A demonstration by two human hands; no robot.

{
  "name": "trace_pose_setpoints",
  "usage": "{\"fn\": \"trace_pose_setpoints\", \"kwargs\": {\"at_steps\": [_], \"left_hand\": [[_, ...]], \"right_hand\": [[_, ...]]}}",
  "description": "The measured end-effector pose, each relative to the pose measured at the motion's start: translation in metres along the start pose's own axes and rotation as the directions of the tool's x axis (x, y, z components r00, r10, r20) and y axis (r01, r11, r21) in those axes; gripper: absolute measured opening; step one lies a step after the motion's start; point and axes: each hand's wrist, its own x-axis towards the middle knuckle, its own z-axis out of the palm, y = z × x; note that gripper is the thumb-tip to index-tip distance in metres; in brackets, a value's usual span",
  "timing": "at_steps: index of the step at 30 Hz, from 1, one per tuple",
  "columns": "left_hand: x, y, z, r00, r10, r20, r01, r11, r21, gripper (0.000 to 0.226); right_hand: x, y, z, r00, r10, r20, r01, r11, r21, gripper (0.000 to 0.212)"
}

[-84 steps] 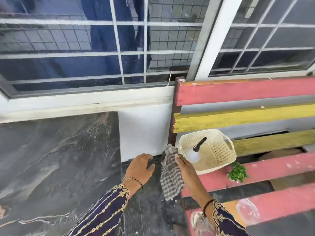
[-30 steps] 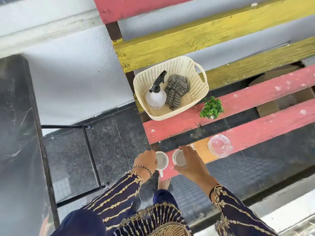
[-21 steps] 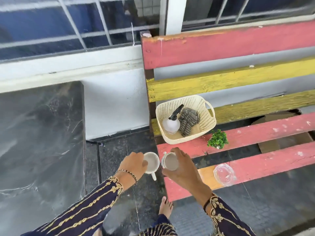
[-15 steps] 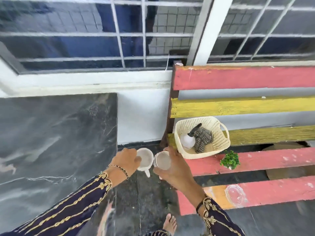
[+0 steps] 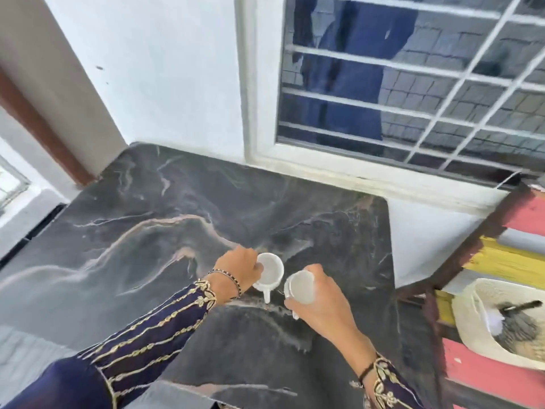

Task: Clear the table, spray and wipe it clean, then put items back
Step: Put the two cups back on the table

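Head view. The left hand (image 5: 236, 271) gripped a small white ceramic mug (image 5: 270, 273) at its rim and near side, fingers curled round it. The mug stood upright, mouth up, with its handle pointing toward the person.

The right hand (image 5: 324, 305) grasped a second white ceramic mug (image 5: 300, 287) from the right, fingers wrapped about its body. This mug was tilted slightly.

Both mugs were just beside each other, over the right-centre of the dark grey veined marble table (image 5: 153, 231). Whether either base touched the top could not be told.

Right of the table, a cream perforated plastic basket (image 5: 474, 317) sat on a red-and-yellow slatted wooden bench (image 5: 486, 379). It held a white spray bottle with black trigger (image 5: 494, 321) and a grey checked cloth (image 5: 522, 332).

A white-barred window (image 5: 413, 84) was behind the table.
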Motion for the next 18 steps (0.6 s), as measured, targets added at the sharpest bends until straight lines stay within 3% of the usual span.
{"fn": "trace_pose_setpoints", "kwargs": {"at_steps": [8, 18], "left_hand": [[-0.002, -0.169, -0.026, 0.977, -0.212, 0.002, 0.212, 0.977, 0.014, 0.036], [0.002, -0.237, -0.013, 0.975, -0.218, 0.037, 0.218, 0.976, 0.007, 0.031]], "right_hand": [[0.041, -0.107, 0.083, 0.994, -0.098, 0.049, 0.104, 0.985, -0.135, 0.071], [0.044, -0.114, 0.112, 0.996, -0.05, 0.071, 0.065, 0.972, -0.225, 0.069]]}}
